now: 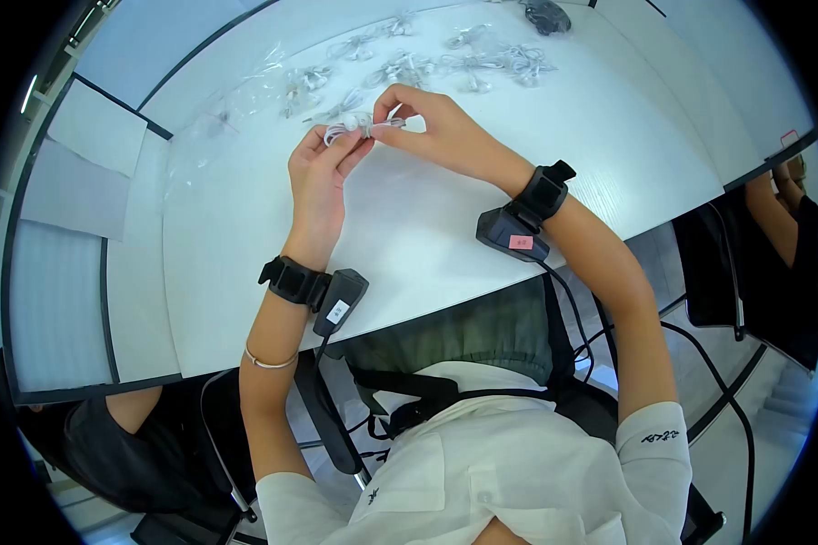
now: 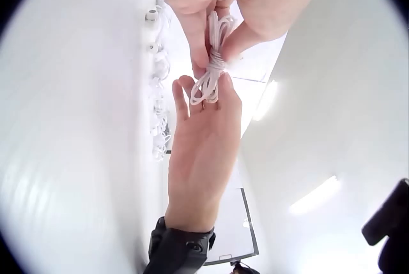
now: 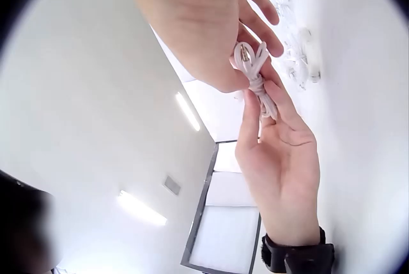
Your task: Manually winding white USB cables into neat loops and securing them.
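A white cable (image 1: 343, 133), wound into a small looped bundle, is held above the table between both hands. Its middle is wrapped tightly with turns of its own cord, as the left wrist view shows on the cable (image 2: 216, 63). Loops stick out at both ends, and a metal plug tip shows in one loop of the cable (image 3: 245, 55) in the right wrist view. My left hand (image 1: 320, 173) pinches the left part of the bundle between thumb and fingers. From the other side my right hand (image 1: 441, 132) pinches its right end, thumb and index finger bent around it.
Several bundled white cables (image 1: 404, 68) in clear plastic lie along the back of the white table (image 1: 409, 236). A dark bag (image 1: 547, 16) sits at the back right. Clear plastic wrap (image 1: 218, 118) lies at the left. Low partitions (image 1: 136, 263) border the table.
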A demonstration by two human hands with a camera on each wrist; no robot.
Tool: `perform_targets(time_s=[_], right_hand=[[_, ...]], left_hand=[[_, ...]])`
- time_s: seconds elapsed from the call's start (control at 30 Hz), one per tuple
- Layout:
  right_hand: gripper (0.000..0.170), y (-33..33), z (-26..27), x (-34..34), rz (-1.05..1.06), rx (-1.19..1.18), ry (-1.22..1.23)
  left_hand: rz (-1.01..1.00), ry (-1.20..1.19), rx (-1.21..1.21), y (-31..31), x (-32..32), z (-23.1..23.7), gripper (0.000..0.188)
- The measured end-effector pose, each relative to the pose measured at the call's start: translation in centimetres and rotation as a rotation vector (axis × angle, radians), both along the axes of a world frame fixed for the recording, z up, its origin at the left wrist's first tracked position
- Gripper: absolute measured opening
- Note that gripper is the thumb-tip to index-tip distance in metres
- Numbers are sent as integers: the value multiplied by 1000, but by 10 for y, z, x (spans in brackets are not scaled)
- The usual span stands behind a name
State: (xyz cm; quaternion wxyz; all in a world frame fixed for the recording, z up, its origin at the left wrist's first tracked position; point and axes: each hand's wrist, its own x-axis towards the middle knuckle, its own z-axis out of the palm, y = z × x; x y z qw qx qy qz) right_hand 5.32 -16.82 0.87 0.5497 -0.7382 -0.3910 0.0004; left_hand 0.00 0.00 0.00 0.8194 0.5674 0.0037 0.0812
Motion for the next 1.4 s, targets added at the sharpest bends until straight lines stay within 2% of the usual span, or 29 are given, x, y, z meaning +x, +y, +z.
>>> perform_targets(time_s=[0.17, 0.27, 0.37, 0.47, 0.57, 0.67, 0.77, 0.97, 1.07, 1.17, 1.27, 1.4], right_hand=[[22, 8, 1, -4, -21, 1, 5], [22, 8, 0, -1, -34, 11, -44], [23, 6, 1, -1, -6, 53, -37], [22, 2, 4, 1, 23, 53, 92], [21, 0, 3, 5, 14, 102, 123], [22, -3, 10, 3, 40, 58, 11], [24, -3, 12, 0, -10, -27, -231], [26, 0, 6, -2, -34, -57, -252], [26, -1, 12, -3, -35, -122, -190], [25, -2, 7, 0, -23, -110, -186], [24, -1, 4, 1, -36, -127, -215], [24, 1, 3, -2, 6, -66, -202]], left_hand=[[-40, 47, 17, 6, -1, 6, 11], [-8, 117, 93, 8, -2, 5, 17], [-31, 136, 10, 10, -1, 4, 11], [-74, 104, 14, 9, 0, 7, 11], [-163, 23, 109, 15, 3, 0, 20], [-153, -3, 108, 13, 4, 1, 20], [-65, -8, 131, 9, 2, 6, 19], [-37, -52, 335, 7, 0, 7, 23], [-37, -23, 337, 5, -2, 9, 18], [-52, 9, 389, 13, 4, 1, 21], [-41, 34, 415, 10, 2, 4, 16], [-114, 43, 419, 14, 4, 1, 15]])
